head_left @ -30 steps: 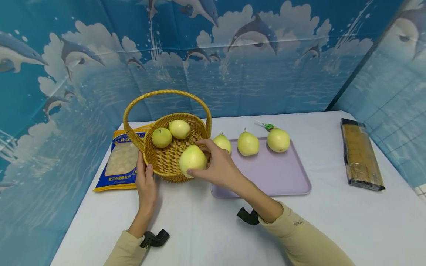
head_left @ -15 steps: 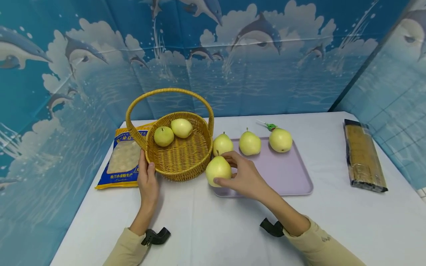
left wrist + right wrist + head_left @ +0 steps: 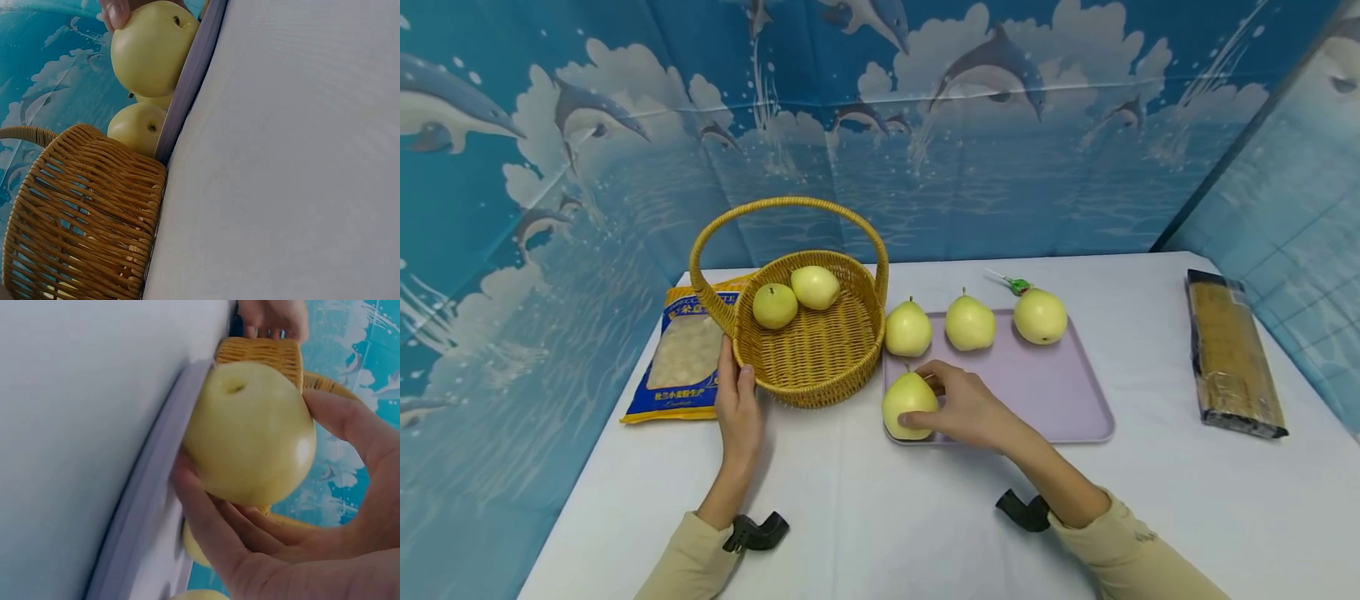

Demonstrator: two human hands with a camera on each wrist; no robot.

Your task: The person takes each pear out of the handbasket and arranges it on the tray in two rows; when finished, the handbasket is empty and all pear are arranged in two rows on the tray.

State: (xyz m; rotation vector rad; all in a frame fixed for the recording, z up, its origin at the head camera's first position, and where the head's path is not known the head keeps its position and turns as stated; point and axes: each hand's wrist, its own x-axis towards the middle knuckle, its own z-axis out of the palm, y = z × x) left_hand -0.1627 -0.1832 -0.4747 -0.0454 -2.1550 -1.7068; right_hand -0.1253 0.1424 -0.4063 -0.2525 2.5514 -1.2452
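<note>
My right hand [image 3: 973, 406] holds a pale yellow-green pear [image 3: 909, 408] at the near left corner of the lilac tray [image 3: 1037, 400]. In the right wrist view its thumb and fingers lie on either side of the pear [image 3: 250, 437]. The left hand [image 3: 740, 412] rests against the left side of the yellow wicker basket [image 3: 820, 350], fingers fairly straight along the wall. Inside the basket lie two pears, a greener one [image 3: 775, 306] and a paler one [image 3: 816, 287]. Along the tray's far edge sit three pears: left [image 3: 908, 328], middle [image 3: 970, 322] and right [image 3: 1040, 316].
A blue and yellow packet [image 3: 681, 358] lies left of the basket, partly behind it. Behind the tray is a small green object [image 3: 1018, 286] with a thin white stick. A flat brown package [image 3: 1234, 354] lies at the right. A dolphin-print curtain [image 3: 820, 192] hangs behind.
My right hand has carried the pear from over the basket rightward and down to the tray's near left corner. The left hand has stayed at the basket's side.
</note>
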